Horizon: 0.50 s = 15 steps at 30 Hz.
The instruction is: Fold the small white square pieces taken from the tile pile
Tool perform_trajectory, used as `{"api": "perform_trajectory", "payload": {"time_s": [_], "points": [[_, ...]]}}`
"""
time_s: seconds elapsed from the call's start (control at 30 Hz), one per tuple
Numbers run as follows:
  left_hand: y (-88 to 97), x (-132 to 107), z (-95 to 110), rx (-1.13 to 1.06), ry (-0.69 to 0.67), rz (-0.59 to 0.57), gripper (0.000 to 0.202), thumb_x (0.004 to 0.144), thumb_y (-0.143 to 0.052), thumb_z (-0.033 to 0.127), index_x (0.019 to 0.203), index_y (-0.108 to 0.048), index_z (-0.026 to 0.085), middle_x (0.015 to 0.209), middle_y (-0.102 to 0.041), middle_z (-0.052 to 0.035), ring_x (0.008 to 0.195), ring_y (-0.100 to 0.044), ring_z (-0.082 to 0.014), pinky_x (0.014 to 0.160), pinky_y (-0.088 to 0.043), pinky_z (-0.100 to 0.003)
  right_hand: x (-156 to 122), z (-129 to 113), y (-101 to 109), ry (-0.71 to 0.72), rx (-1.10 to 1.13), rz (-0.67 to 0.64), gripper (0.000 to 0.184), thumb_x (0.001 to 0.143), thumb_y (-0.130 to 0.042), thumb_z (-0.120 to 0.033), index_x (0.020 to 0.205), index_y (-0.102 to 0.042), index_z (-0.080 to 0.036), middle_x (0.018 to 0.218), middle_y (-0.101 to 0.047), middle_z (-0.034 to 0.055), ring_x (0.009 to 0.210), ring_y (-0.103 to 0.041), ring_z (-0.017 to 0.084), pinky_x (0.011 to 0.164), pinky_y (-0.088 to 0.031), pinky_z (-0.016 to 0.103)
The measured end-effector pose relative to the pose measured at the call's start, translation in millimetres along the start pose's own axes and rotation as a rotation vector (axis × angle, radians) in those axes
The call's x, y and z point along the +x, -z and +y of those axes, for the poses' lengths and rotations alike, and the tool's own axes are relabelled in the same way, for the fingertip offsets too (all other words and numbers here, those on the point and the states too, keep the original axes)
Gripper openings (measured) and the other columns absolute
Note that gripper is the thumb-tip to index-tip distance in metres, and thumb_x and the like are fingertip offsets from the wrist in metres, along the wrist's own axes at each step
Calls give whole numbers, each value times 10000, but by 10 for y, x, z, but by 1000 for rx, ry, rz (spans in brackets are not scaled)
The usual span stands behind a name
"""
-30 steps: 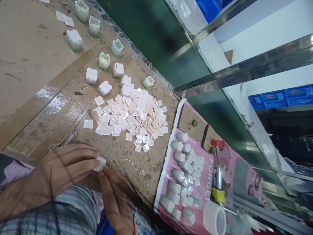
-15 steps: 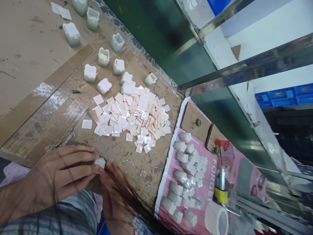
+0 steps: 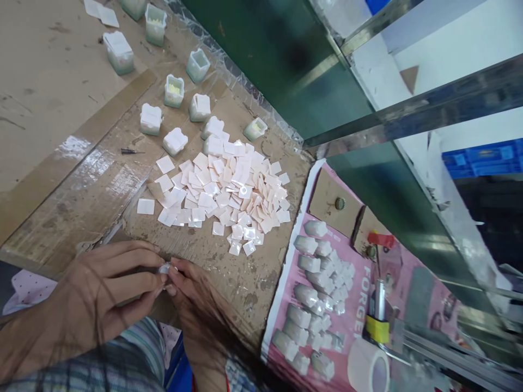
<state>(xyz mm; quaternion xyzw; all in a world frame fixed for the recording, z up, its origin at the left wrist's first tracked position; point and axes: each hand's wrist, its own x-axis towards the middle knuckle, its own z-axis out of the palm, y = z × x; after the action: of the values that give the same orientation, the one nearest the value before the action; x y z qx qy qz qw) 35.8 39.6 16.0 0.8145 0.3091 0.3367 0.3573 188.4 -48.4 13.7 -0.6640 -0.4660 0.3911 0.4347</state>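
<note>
My left hand (image 3: 102, 294) and my right hand (image 3: 196, 302) meet at the near edge of the cardboard-covered table (image 3: 61, 179). Between their fingertips they pinch one small white plastic piece (image 3: 165, 268), mostly hidden by the fingers. A pile of flat white square pieces (image 3: 223, 190) lies on the cardboard just beyond the hands. Small white cup-shaped parts (image 3: 175, 141) stand scattered behind the pile, some with yellowish insides.
A pink printed sheet (image 3: 351, 294) to the right carries several white cup parts (image 3: 316, 283), a tape roll (image 3: 365, 367), a metal tool with a yellow band (image 3: 378, 321) and cardboard scraps. A green glass panel with a metal frame (image 3: 368, 136) rises along the back. A small dark pin (image 3: 131, 151) lies left of the pile.
Both hands have drawn closer together round the white piece, which now shows less between the fingertips. The view has shifted slightly.
</note>
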Motion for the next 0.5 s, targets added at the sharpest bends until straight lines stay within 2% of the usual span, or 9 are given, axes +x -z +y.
{"api": "perform_trajectory", "payload": {"time_s": [0.17,0.23,0.33,0.4,0.5], "points": [[-4,-113,-62,-36,-13,0,141,916,-543,207,947,-662,276,976,-713,25,1003,-655,-119,940,-557,-199,51,-37,11,4,-13,-52,334,892,-531,-318,1129,-608,-540,1103,-721,-8,1028,-664,271,843,-555,436],[37,-217,-104,0,-64,-58,233,950,-477,178,1081,-649,264,1114,-691,15,1145,-602,-114,980,-537,-200,70,-53,20,34,-29,-23,331,892,-536,-303,1111,-622,-536,1077,-732,-3,1001,-674,256,831,-562,417],[128,-352,-150,120,-185,-152,407,969,-350,97,1324,-512,212,1305,-606,-2,1276,-509,-100,1014,-507,-205,88,-62,27,74,-12,-9,336,882,-557,-280,1078,-639,-540,1041,-744,2,965,-687,235,809,-570,403],[192,-385,-163,175,-268,-200,429,973,-356,106,1379,-452,208,1349,-572,16,1307,-476,-111,1088,-441,-248,90,-53,24,68,24,-18,316,875,-555,-296,1066,-649,-530,1041,-744,15,969,-684,247,803,-563,446],[266,-350,-177,231,-322,-222,370,983,-435,198,1346,-495,228,1360,-554,66,1332,-444,-114,1187,-267,-273,84,-29,10,41,66,-16,277,871,-549,-329,1054,-665,-503,1051,-739,34,987,-670,263,805,-536,502]]}}
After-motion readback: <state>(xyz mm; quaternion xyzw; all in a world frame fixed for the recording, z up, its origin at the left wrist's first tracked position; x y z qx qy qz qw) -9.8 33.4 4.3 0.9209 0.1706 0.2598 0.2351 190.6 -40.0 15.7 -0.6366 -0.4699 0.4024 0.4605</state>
